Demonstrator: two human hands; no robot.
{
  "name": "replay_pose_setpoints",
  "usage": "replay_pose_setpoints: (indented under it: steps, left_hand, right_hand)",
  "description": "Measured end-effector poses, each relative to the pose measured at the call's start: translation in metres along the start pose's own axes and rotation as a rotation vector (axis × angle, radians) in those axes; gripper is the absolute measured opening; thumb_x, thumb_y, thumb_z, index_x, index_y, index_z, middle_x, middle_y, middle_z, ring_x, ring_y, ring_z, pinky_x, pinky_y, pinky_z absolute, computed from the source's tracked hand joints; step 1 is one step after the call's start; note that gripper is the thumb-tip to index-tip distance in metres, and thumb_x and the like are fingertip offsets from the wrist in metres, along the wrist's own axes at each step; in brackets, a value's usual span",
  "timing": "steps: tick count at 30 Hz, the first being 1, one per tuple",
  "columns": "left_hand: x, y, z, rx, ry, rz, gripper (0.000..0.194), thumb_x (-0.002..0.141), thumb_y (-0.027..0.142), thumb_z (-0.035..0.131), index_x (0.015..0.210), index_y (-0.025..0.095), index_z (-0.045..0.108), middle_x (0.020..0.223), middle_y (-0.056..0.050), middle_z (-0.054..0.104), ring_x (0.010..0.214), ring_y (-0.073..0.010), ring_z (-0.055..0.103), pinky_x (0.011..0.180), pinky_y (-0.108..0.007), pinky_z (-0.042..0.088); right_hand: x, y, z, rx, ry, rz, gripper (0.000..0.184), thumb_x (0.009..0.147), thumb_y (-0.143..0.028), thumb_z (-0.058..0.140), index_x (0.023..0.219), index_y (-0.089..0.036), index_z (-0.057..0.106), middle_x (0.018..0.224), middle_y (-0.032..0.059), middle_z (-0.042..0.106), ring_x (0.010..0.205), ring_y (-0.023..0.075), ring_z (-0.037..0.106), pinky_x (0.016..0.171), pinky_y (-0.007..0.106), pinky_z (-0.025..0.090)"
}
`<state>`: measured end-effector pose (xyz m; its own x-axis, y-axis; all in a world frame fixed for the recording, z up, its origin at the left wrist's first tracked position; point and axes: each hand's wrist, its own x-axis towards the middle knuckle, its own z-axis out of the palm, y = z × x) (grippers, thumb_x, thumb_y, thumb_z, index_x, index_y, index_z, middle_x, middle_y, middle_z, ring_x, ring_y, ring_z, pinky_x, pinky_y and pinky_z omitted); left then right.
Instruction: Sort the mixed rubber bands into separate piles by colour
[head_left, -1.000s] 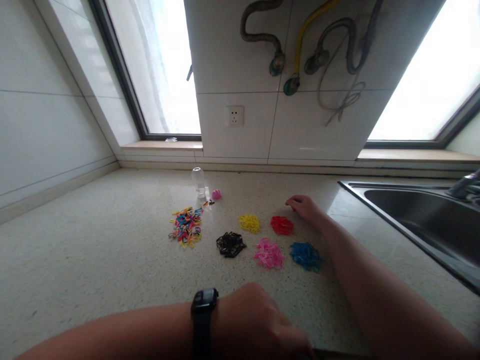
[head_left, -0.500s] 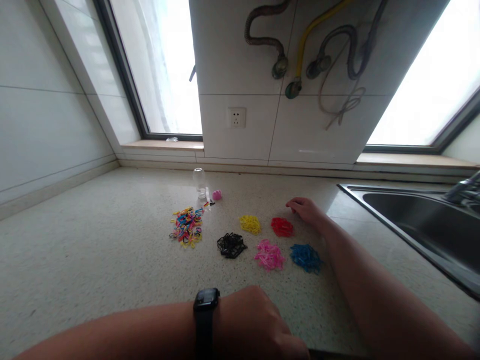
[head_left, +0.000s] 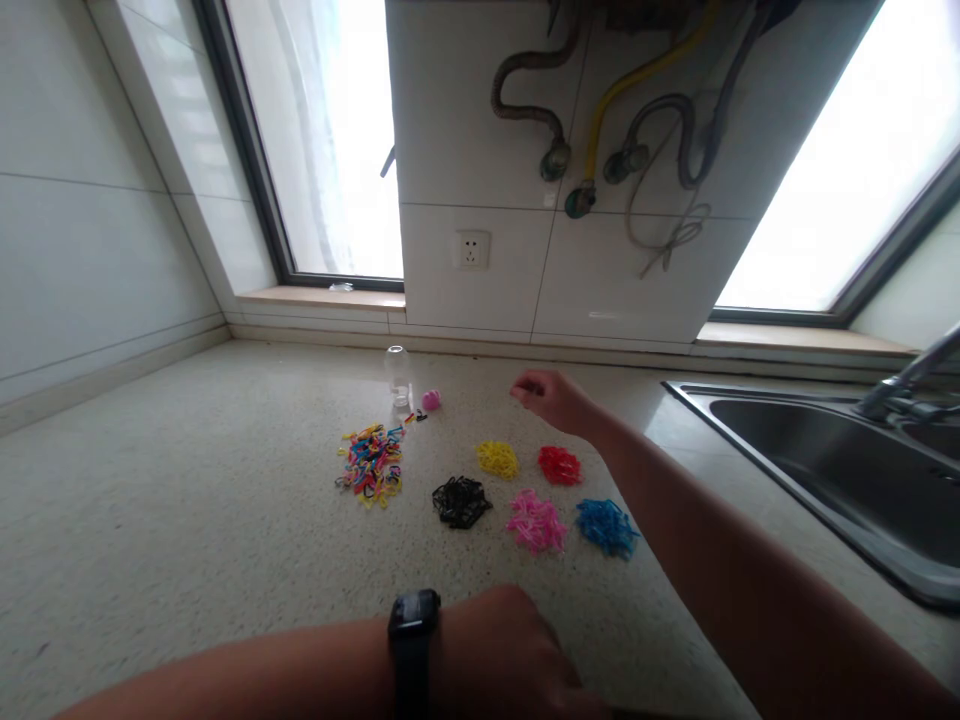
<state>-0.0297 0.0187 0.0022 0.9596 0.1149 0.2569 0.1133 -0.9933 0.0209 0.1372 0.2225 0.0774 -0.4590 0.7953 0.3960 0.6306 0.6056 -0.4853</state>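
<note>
My right hand (head_left: 547,395) hovers over the counter, behind the yellow pile of small rubber bands (head_left: 497,459) and the red pile (head_left: 559,466). Its fingers are curled together; anything between them is too small to see. Low in the view lies my left hand (head_left: 506,645), wearing a black watch (head_left: 415,612), with its fingers hidden at the counter's front edge. Between the hands are a black pile (head_left: 460,502), a pink pile (head_left: 535,522) and a blue pile (head_left: 607,528). A mixed-colour pile of bands (head_left: 373,465) sits to their left.
Behind the mixed pile stands a clear plastic bottle (head_left: 398,377), with a pink cap (head_left: 431,400) beside it and a few loose bands (head_left: 417,416) in front. A steel sink (head_left: 757,465) is set into the counter on the right. The tiled wall (head_left: 472,295) closes off the back.
My right hand has moved left, from beside the red pile to behind the yellow and red piles. My left hand stays in nearly the same place. The view has shifted slightly.
</note>
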Motion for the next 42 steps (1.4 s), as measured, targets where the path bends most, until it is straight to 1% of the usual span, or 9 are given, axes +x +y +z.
replay_pose_setpoints:
  steps: [4,7,11,15,18,23,30,34,42]
  left_hand:
    - [-0.001,0.002,-0.003,-0.014,0.027,-0.002,0.012,0.095,0.035,0.057,0.097,0.023,0.059,0.064,0.005,0.064,0.058,-0.0133,0.062,0.042,-0.027,0.035]
    - [-0.002,0.003,-0.006,-0.025,0.023,0.011,0.012,0.095,0.034,0.057,0.097,0.022,0.059,0.067,0.005,0.065,0.059,-0.0130,0.060,0.043,-0.028,0.036]
    - [-0.001,0.002,-0.002,-0.041,-0.020,-0.008,0.012,0.093,0.034,0.060,0.100,0.025,0.060,0.071,0.005,0.068,0.059,-0.0134,0.061,0.042,-0.028,0.034]
    - [-0.001,0.000,0.007,-0.053,0.002,-0.014,0.015,0.095,0.035,0.057,0.108,0.030,0.060,0.073,0.004,0.070,0.061,-0.0147,0.064,0.042,-0.029,0.032]
    - [-0.001,-0.001,0.007,-0.072,-0.026,-0.008,0.021,0.094,0.040,0.059,0.112,0.029,0.060,0.075,0.003,0.071,0.062,-0.0151,0.064,0.042,-0.030,0.034]
    - [0.000,0.000,-0.001,-0.086,-0.035,-0.015,0.027,0.090,0.040,0.064,0.115,0.028,0.061,0.076,0.004,0.071,0.060,-0.0156,0.062,0.040,-0.030,0.034]
    - [0.001,0.000,-0.002,-0.090,-0.066,-0.018,0.019,0.093,0.036,0.060,0.109,0.027,0.062,0.073,0.004,0.070,0.059,-0.0155,0.061,0.040,-0.030,0.034]
    - [0.000,0.000,0.002,-0.059,-0.029,-0.013,0.017,0.094,0.030,0.057,0.111,0.027,0.062,0.073,0.004,0.070,0.061,-0.0151,0.061,0.042,-0.029,0.034]
    - [-0.002,0.004,-0.007,-0.035,-0.019,-0.003,0.016,0.094,0.031,0.059,0.109,0.025,0.062,0.074,0.006,0.068,0.064,-0.0149,0.062,0.046,-0.029,0.039]
  right_hand:
    - [0.034,-0.047,0.029,-0.189,-0.215,-0.160,0.024,0.085,-0.031,0.057,0.099,-0.019,0.073,0.084,0.0025,0.073,0.070,0.0133,0.061,0.065,0.023,0.040]
    - [0.050,-0.068,0.058,-0.386,-0.319,-0.211,0.029,0.086,-0.032,0.055,0.109,-0.029,0.073,0.096,0.0015,0.076,0.083,0.0187,0.067,0.070,0.026,0.043]
    - [0.062,-0.079,0.091,-0.560,-0.432,-0.170,0.031,0.089,-0.035,0.053,0.113,-0.032,0.072,0.112,0.0038,0.074,0.100,0.0240,0.068,0.079,0.030,0.048]
    - [0.069,-0.080,0.110,-0.614,-0.432,-0.091,0.033,0.091,-0.032,0.050,0.115,-0.025,0.071,0.115,0.0115,0.073,0.101,0.0275,0.069,0.080,0.035,0.051]
    - [0.073,-0.078,0.116,-0.622,-0.425,-0.063,0.034,0.093,-0.030,0.047,0.116,-0.022,0.070,0.117,0.0149,0.072,0.102,0.0287,0.069,0.080,0.037,0.051]
    - [0.078,-0.075,0.118,-0.614,-0.419,-0.048,0.032,0.093,-0.031,0.048,0.112,-0.023,0.072,0.117,0.0134,0.072,0.104,0.0278,0.068,0.081,0.037,0.051]
    - [0.078,-0.066,0.116,-0.579,-0.400,-0.069,0.032,0.093,-0.037,0.048,0.112,-0.027,0.071,0.115,0.0087,0.073,0.103,0.0255,0.067,0.081,0.033,0.049]
    - [0.077,-0.065,0.118,-0.563,-0.400,-0.053,0.030,0.092,-0.040,0.053,0.112,-0.028,0.072,0.114,0.0066,0.074,0.103,0.0239,0.067,0.080,0.030,0.049]
    - [0.070,-0.073,0.116,-0.555,-0.365,-0.045,0.028,0.094,-0.034,0.050,0.108,-0.024,0.073,0.112,0.0100,0.074,0.102,0.0252,0.068,0.080,0.032,0.048]
